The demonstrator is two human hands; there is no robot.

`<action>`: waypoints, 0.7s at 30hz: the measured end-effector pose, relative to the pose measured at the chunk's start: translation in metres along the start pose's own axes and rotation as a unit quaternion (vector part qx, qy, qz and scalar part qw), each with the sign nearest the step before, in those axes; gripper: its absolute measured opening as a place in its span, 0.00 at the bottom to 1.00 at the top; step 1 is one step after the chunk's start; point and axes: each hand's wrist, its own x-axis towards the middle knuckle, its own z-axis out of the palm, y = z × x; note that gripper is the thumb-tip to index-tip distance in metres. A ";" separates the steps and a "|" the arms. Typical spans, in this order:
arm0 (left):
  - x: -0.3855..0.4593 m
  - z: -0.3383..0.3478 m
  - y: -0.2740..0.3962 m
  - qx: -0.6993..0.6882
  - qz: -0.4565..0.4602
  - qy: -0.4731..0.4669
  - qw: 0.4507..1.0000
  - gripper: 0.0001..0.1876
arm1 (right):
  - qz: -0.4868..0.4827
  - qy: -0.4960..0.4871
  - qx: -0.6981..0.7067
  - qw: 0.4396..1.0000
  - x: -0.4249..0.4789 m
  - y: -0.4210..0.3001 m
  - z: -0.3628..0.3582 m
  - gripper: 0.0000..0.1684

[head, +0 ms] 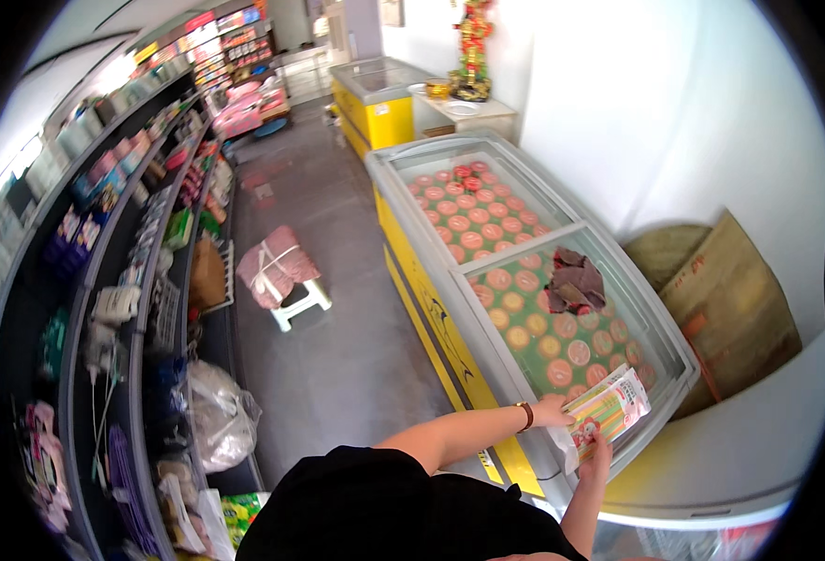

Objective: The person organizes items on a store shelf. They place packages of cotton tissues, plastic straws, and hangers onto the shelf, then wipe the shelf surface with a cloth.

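Note:
In the head view, at the lower right, a flat plastic packet with coloured stripes and writing [619, 408] lies over the near end of a chest freezer's glass lid. My left hand [552, 411], with a brown band on its wrist, grips the packet's left edge. Its near edge is held by my right hand [597, 452]. White wrapping hangs at the packet's left end. Further along the glass lies a crumpled dark cloth [575, 282]. Rows of round-topped tubs [482, 210] show through the glass.
A white stool [303, 306] with a tied pink cushion stands in the aisle. Stocked shelves [139, 308] line the left side, with a plastic bag [221, 417] at their foot. A second yellow freezer [388, 123] stands beyond. Cardboard sheets [735, 308] lean on the wall.

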 end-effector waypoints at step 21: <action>-0.388 -0.099 -0.027 -0.217 -0.001 0.592 0.776 0.28 | 0.310 -0.586 -0.147 0.734 -0.081 0.180 0.315 0.36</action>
